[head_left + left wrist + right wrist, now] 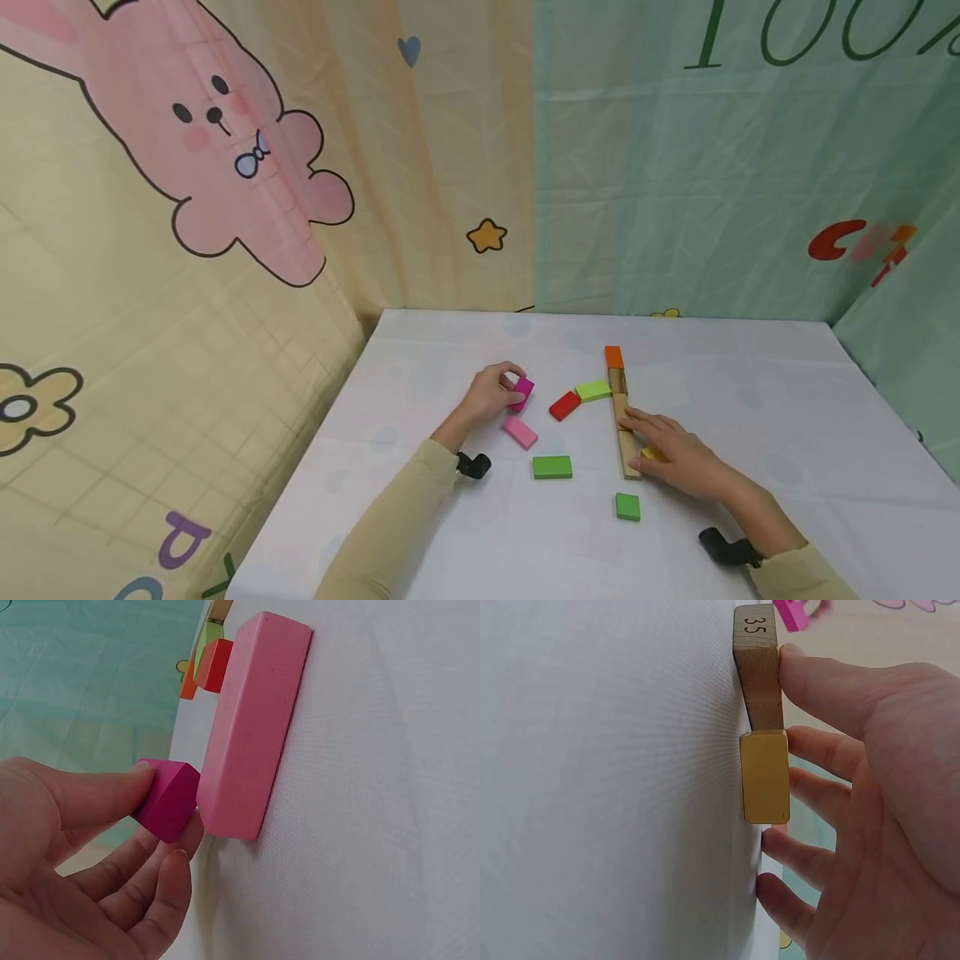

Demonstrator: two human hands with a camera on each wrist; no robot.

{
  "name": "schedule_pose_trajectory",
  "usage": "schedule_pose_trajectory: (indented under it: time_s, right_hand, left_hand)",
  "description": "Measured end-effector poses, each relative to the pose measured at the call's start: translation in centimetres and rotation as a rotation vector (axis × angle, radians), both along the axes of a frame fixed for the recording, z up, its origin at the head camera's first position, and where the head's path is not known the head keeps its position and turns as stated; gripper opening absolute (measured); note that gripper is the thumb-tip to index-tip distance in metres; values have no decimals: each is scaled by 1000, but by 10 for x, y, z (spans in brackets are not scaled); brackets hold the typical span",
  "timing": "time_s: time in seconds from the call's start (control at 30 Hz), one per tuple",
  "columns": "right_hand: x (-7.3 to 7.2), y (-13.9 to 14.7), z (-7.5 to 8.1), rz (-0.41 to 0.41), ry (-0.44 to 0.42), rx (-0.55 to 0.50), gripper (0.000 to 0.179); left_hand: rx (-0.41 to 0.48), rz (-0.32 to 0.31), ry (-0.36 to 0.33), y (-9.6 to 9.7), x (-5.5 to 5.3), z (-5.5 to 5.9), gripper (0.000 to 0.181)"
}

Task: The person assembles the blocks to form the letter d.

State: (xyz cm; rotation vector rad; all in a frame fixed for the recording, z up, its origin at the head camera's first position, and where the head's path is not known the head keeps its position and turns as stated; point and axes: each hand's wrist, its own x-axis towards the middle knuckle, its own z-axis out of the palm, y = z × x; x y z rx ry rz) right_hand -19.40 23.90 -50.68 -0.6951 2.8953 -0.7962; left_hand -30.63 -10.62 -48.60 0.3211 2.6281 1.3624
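Observation:
My left hand (489, 395) pinches a magenta block (169, 799) between thumb and fingers, just beyond a pink block (520, 432) lying on the table. A line of plain wooden blocks (630, 457), ending in an orange block (614, 357) at the far side, runs away from me. Against its left side lies a lime green block (593, 391), angled to meet a red block (565, 406). My right hand (681, 458) rests along the line's right side, fingers extended. Its thumb touches the near wooden block marked 35 (759, 675). Beside that is a yellow block (765, 780), partly hidden under the hand in the head view.
A green rectangular block (552, 467) and a smaller green block (627, 507) lie nearer to me on the white-covered table (420, 533). Printed curtains (675, 183) hang behind the table and at its sides. A black wrist device (727, 547) sits on each arm.

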Motion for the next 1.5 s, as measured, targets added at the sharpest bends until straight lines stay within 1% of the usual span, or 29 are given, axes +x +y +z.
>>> schedule_pose_trajectory:
  time_s: [0.23, 0.47, 0.7, 0.87, 1.13, 1.5]
  right_hand:
    - [0, 0, 2, 9, 10, -4, 68]
    - [0, 0, 1, 14, 11, -12, 68]
    - [0, -1, 1, 2, 7, -9, 69]
    - [0, 1, 1, -4, -2, -5, 69]
    - [0, 1, 0, 7, 11, -11, 69]
    - [1, 1, 0, 6, 20, -15, 68]
  left_hand:
    - [20, -36, -17, 7, 1, -2, 32]
    - [-15, -42, -35, 11, 4, -3, 31]
    - [-30, -61, -37, 12, 6, -2, 29]
    - [-43, -72, -44, 13, 9, -4, 30]
    - [-65, -103, -61, 13, 14, -5, 29]
    - [-54, -123, -91, 14, 21, -4, 28]
